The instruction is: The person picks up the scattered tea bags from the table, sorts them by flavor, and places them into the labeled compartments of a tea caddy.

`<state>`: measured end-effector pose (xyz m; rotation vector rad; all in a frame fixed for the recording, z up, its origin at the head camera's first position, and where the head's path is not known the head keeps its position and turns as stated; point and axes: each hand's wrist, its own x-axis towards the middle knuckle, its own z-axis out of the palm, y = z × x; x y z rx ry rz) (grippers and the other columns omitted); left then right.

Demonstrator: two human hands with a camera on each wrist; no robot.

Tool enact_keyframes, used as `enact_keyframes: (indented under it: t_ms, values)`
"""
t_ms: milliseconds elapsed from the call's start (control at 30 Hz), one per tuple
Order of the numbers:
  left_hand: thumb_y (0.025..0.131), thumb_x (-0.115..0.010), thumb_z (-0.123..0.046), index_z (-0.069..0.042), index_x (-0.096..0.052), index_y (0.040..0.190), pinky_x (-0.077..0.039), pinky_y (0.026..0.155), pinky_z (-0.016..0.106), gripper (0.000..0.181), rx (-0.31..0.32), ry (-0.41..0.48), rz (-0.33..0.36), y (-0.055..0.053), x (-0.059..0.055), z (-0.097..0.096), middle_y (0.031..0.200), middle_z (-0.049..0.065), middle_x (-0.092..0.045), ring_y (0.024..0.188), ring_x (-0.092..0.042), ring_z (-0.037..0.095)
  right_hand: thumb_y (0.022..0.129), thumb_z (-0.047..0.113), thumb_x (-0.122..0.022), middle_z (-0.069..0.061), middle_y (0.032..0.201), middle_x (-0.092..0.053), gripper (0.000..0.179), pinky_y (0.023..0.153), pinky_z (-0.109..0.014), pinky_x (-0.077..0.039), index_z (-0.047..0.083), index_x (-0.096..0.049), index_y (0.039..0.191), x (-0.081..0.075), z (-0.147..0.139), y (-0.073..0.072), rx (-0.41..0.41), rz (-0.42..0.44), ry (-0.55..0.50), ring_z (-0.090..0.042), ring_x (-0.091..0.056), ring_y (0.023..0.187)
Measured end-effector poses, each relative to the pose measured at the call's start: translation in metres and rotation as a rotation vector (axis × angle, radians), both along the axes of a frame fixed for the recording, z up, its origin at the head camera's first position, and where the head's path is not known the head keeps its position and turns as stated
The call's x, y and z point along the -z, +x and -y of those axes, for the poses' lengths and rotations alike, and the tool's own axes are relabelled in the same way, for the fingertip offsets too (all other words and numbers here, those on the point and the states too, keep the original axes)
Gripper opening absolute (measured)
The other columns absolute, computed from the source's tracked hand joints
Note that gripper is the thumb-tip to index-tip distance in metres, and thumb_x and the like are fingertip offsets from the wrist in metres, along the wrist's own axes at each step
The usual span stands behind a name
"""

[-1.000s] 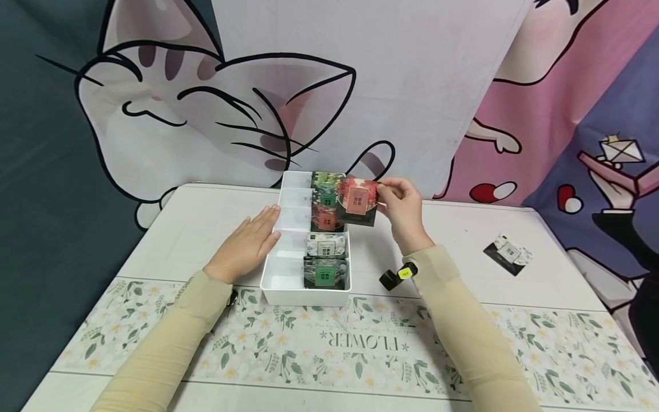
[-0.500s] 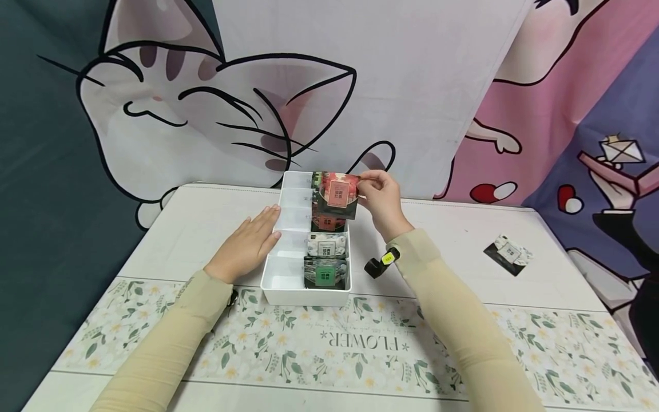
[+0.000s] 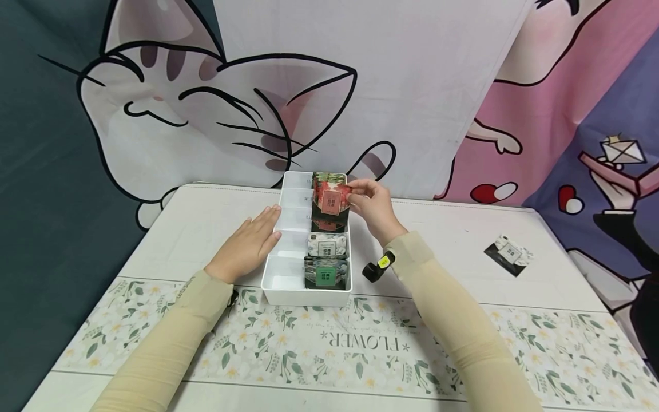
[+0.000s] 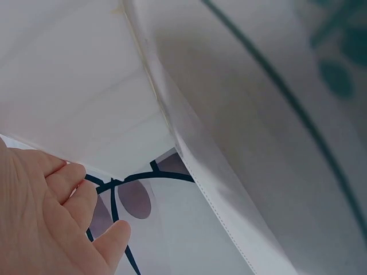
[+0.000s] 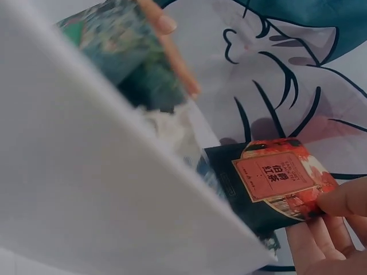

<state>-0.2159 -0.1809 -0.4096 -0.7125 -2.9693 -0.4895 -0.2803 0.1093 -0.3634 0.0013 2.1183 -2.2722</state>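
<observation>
A long white divided box [image 3: 304,298] stands on the table, with tea packets along its right side. Over its rear part my right hand [image 3: 374,209] pinches a red and black tea packet [image 3: 331,201] by its right edge, thumb on the printed face. In the right wrist view that tea packet [image 5: 281,179] overlaps the box's rim. Beneath it in the head view another red packet [image 3: 329,226] shows partly, and a green one [image 3: 323,176] peeks out behind. My left hand [image 3: 244,245] lies with straight fingers against the box's left side.
Toward the front of the box sit a white packet [image 3: 327,247] and a green and black packet [image 3: 325,274]. A white and black packet [image 3: 509,254] lies on the table at the right. Behind the table hangs a cartoon cat curtain [image 3: 288,114].
My right hand has carried the red tea packet leftward from beside the box to over its rear compartments, then slightly lower. The left hand has stayed in place.
</observation>
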Motion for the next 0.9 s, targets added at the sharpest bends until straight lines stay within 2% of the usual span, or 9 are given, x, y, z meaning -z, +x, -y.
enact_keyframes:
  t_ms: [133, 267, 400, 633, 900]
  values:
    - [0.111, -0.022, -0.044, -0.004, -0.014, 0.162, -0.015, 0.124, 0.057, 0.065, 0.003, -0.004, 0.000, 0.000, 0.000, 0.000, 0.169, 0.010, -0.014, 0.155, -0.013, 0.031, 0.093, -0.010, -0.060, -0.010, 0.099, -0.059, 0.019, 0.090, -0.031, -0.060, -0.001, -0.064, 0.110, 0.005, -0.004, 0.001, -0.010, -0.007, 0.009, -0.017, -0.065, 0.090]
    - [0.111, -0.021, -0.044, -0.004, -0.014, 0.162, -0.015, 0.124, 0.058, 0.066, 0.004, -0.009, -0.006, -0.001, 0.001, 0.000, 0.169, 0.011, -0.014, 0.155, -0.015, 0.033, 0.091, -0.009, -0.061, -0.008, 0.096, -0.061, 0.020, 0.087, -0.032, -0.061, -0.002, -0.064, 0.110, 0.011, -0.007, 0.002, -0.027, -0.040, 0.065, -0.015, -0.065, 0.084]
    - [0.111, -0.022, -0.043, -0.004, -0.013, 0.162, -0.015, 0.124, 0.057, 0.065, 0.004, -0.005, -0.005, -0.001, 0.001, 0.001, 0.169, 0.011, -0.014, 0.155, -0.016, 0.033, 0.091, -0.007, -0.065, -0.006, 0.094, -0.063, 0.020, 0.081, -0.029, -0.061, -0.005, -0.065, 0.110, 0.015, -0.008, 0.002, -0.040, -0.091, 0.158, -0.013, -0.065, 0.082]
    - [0.111, -0.024, -0.042, -0.004, -0.013, 0.162, -0.015, 0.124, 0.057, 0.064, 0.003, -0.006, -0.006, 0.000, 0.001, 0.000, 0.169, 0.010, -0.014, 0.155, -0.016, 0.032, 0.090, -0.001, -0.070, -0.009, 0.097, -0.067, 0.015, 0.069, -0.025, -0.051, -0.002, -0.069, 0.106, 0.020, -0.010, 0.004, -0.049, -0.171, 0.369, -0.017, -0.062, 0.080]
    - [0.111, -0.024, -0.042, -0.004, -0.014, 0.162, -0.014, 0.125, 0.056, 0.064, 0.003, -0.004, -0.010, 0.000, 0.001, 0.000, 0.169, 0.010, -0.015, 0.155, -0.017, 0.032, 0.089, -0.005, -0.069, -0.010, 0.097, -0.067, 0.016, 0.069, -0.023, -0.053, -0.004, -0.069, 0.105, 0.022, -0.016, 0.007, -0.057, -0.200, 0.406, -0.017, -0.063, 0.080]
